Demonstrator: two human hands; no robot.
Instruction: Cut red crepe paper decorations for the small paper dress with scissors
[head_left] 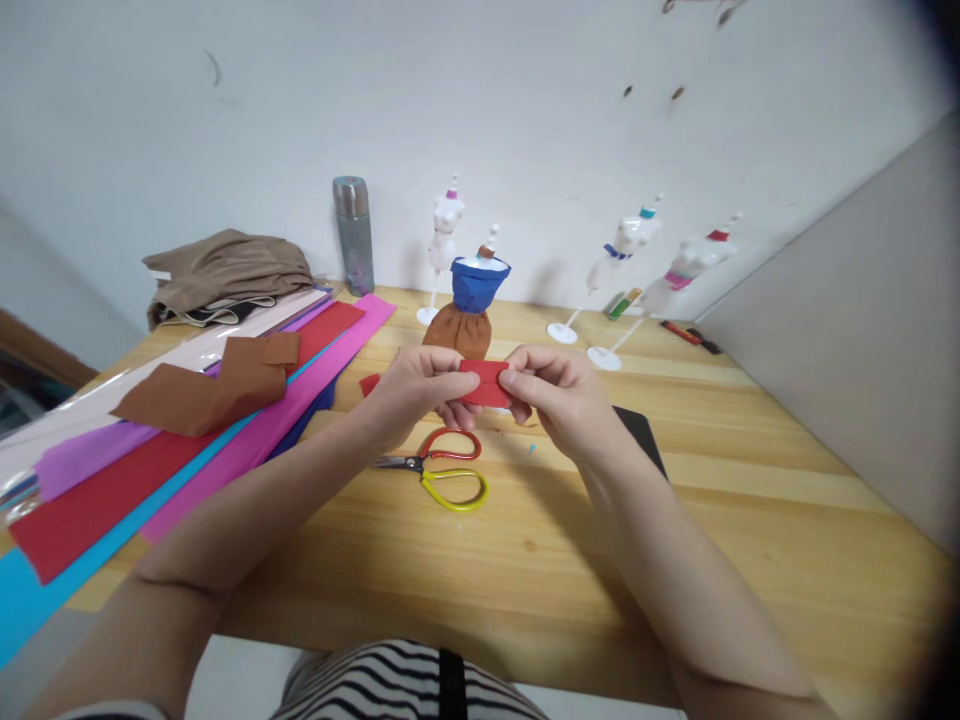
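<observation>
A small red paper piece [485, 384] is stretched between my two hands above the table. My left hand [427, 388] pinches its left end between thumb and fingers, and my right hand [551, 392] pinches its right end. Just behind the hands stands a small mannequin in a blue top [478, 287] and a brown gathered skirt [457, 332]. Scissors [454, 470] with one red and one yellow handle lie below the hands, blades pointing left. Another red scrap [369, 384] shows partly behind my left wrist.
Coloured paper strips [180, 450] with brown pieces [172, 398] cover the table's left side, near folded cloth [232, 270] and a flask [354, 235]. More white mannequins [634, 235] stand behind. A dark flat object [641, 438] lies beside my right forearm; a cutter [690, 337] lies back right.
</observation>
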